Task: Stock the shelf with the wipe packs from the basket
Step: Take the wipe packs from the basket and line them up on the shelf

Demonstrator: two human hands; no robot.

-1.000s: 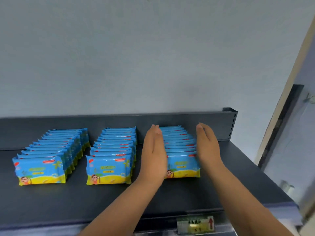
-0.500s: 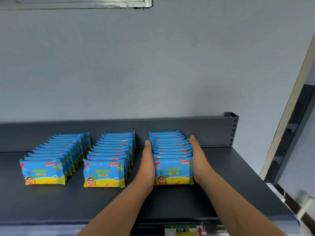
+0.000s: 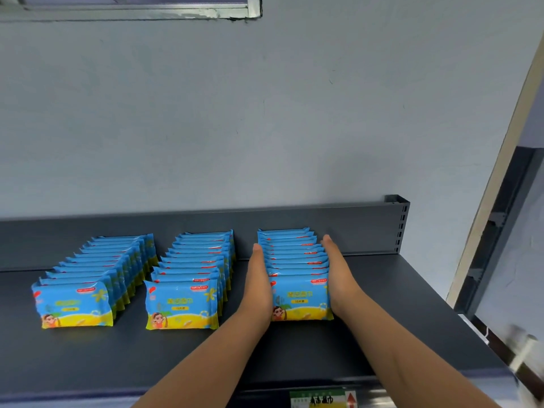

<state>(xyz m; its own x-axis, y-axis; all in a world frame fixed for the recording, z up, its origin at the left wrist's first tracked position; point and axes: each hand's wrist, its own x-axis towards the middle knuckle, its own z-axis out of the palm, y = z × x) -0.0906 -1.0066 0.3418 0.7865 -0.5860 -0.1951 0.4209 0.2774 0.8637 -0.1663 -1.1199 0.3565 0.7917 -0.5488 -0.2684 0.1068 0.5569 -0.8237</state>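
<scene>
Three rows of blue and yellow wipe packs stand on edge on the dark shelf (image 3: 294, 357). The right row (image 3: 298, 298) lies between my hands. My left hand (image 3: 259, 287) presses flat against its left side with straight fingers. My right hand (image 3: 338, 278) presses flat against its right side the same way. The middle row (image 3: 188, 293) and the left row (image 3: 88, 290) stand untouched to the left. The basket is out of view.
A low dark back panel (image 3: 353, 228) with a slotted upright (image 3: 401, 225) closes the shelf's rear and right end. A grey wall rises behind. A price label (image 3: 322, 399) sits on the shelf's front edge. A door frame (image 3: 497, 172) stands at right.
Both hands came down from the tops of the right row's packs to its two sides and squeezed it between them. The view tilted up slightly.
</scene>
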